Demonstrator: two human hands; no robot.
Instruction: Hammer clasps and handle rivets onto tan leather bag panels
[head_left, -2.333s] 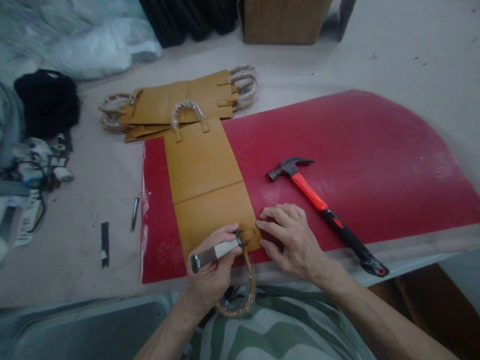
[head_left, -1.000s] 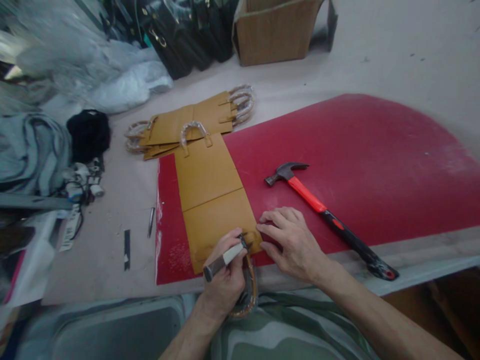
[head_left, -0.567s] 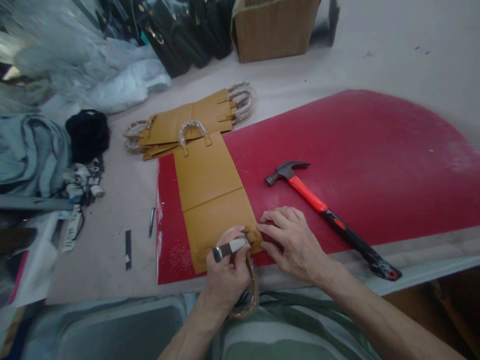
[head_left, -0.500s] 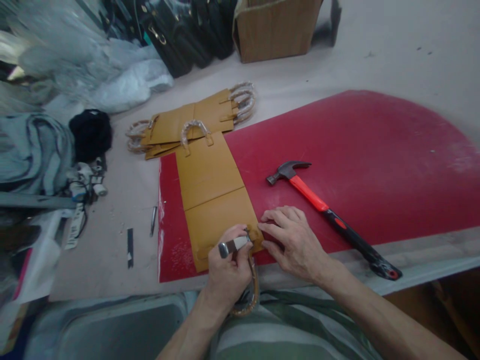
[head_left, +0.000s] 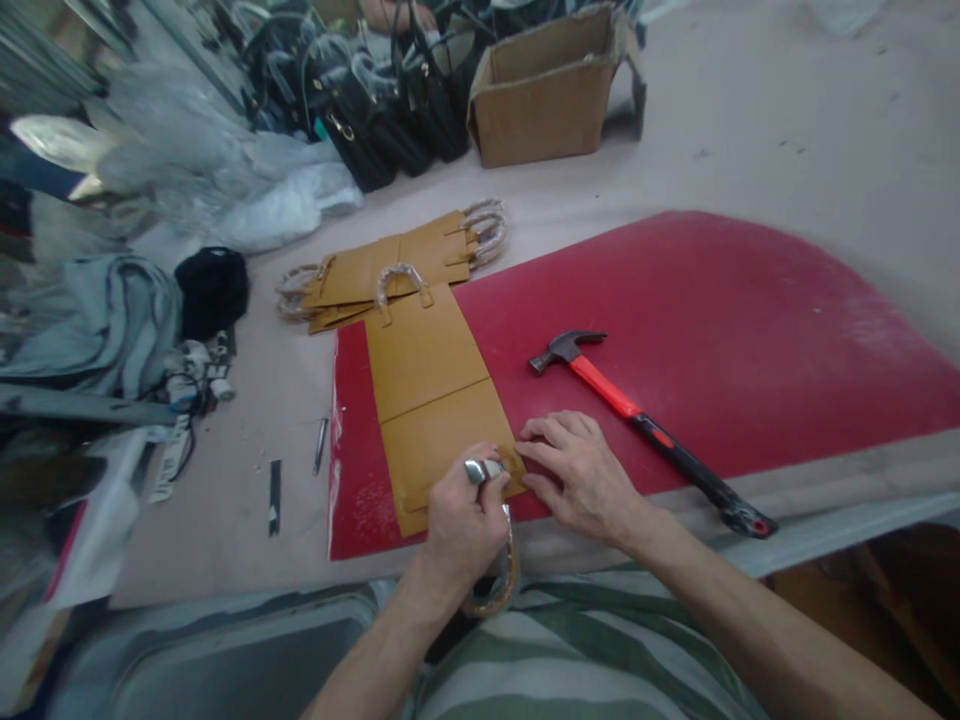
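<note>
My left hand (head_left: 469, 515) is closed around a short metal punch (head_left: 484, 470) with a rounded silver end, held over the near corner of a mustard bag panel (head_left: 442, 400). The punch's lower tip is hidden by my fingers. At the panel's right edge, my right hand (head_left: 581, 475) has bent fingers and thumb on the same corner, steadying it. A plastic-wrapped handle (head_left: 499, 590) loops from this end over the table edge. Another wrapped handle (head_left: 401, 285) stands at the panel's far end. To the right lies a claw hammer (head_left: 637, 415) with a red and black grip.
Under the panel is a red mat (head_left: 697, 330). Behind are stacked mustard panels (head_left: 397, 250), black handbags (head_left: 375, 140) and a cardboard box (head_left: 544, 115). A metal rod (head_left: 321, 445) and dark strip (head_left: 274, 498) lie left, near a black cloth (head_left: 212, 292). Another person's hand (head_left: 397, 15) shows at the top.
The view has shifted, revealing more of the box and bags at the back. The punch is tilted differently in my left hand; my right hand stays at the panel's corner.
</note>
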